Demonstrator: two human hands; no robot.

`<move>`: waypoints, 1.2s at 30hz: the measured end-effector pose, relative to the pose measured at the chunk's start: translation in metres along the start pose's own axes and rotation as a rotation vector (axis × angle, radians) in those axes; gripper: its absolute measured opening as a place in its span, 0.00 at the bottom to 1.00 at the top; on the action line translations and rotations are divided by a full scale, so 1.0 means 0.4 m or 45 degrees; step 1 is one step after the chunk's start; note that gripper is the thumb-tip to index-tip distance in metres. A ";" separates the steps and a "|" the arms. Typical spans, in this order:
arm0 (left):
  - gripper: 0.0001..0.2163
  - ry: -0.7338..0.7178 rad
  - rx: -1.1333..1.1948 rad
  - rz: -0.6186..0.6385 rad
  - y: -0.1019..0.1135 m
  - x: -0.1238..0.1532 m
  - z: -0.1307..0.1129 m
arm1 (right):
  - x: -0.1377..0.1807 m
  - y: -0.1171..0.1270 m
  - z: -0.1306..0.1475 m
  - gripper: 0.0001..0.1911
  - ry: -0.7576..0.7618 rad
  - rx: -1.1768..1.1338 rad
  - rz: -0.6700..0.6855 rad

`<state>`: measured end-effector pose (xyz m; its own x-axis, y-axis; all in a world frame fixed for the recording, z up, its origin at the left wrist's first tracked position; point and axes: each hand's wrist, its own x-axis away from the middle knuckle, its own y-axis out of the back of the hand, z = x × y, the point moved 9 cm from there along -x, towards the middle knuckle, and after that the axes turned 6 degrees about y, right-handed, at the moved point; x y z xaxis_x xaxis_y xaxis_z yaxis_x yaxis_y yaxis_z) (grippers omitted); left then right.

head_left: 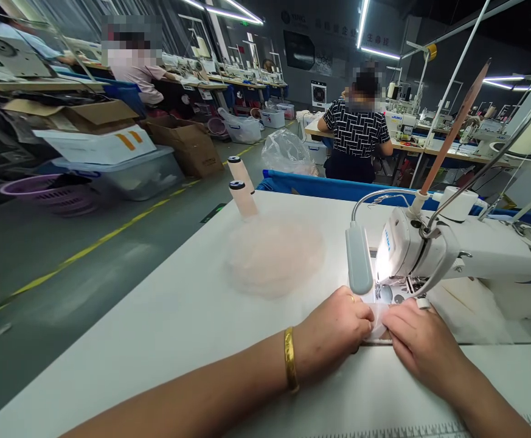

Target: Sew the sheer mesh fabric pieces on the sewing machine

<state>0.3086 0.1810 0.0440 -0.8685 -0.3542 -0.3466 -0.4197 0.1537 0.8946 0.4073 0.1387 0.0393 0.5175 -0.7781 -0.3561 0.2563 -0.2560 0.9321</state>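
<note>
Both my hands are at the needle area of a white sewing machine [397, 249], holding a small piece of thin, whitish sheer fabric [377, 319]. My left hand [340, 322], fingers curled, pinches the fabric's left side. From the right, my right hand [423, 340] presses its fingers together on the other side. The presser foot is just beyond the fingertips, lit by the lamp, and partly hidden. A grey lamp head [359, 258] on a bent metal neck hangs close above my left hand. More sheer fabric [470, 304] lies under the machine arm.
A pile of pale pink sheer fabric [274, 252] lies on the white table [156, 340], with two pink cylinders [243, 198] behind it. A ruler strip [411, 431] runs along the near edge. Beyond are plastic bins [132, 173], a purple basket [55, 193] and people at other machines.
</note>
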 end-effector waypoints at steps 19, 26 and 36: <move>0.08 -0.049 -0.064 -0.058 -0.004 -0.005 0.003 | -0.002 0.003 -0.012 0.17 -0.012 -0.045 -0.129; 0.07 0.019 -0.053 0.013 -0.019 -0.017 0.026 | -0.012 0.008 -0.023 0.19 -0.039 -0.036 -0.214; 0.10 0.003 -0.197 -0.122 0.011 -0.041 0.032 | -0.001 -0.020 -0.061 0.19 -0.163 0.036 -0.172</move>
<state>0.3178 0.1994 0.0501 -0.8261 -0.3625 -0.4316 -0.4545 -0.0243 0.8904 0.4252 0.1550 0.0305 0.3712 -0.8016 -0.4686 0.2926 -0.3780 0.8783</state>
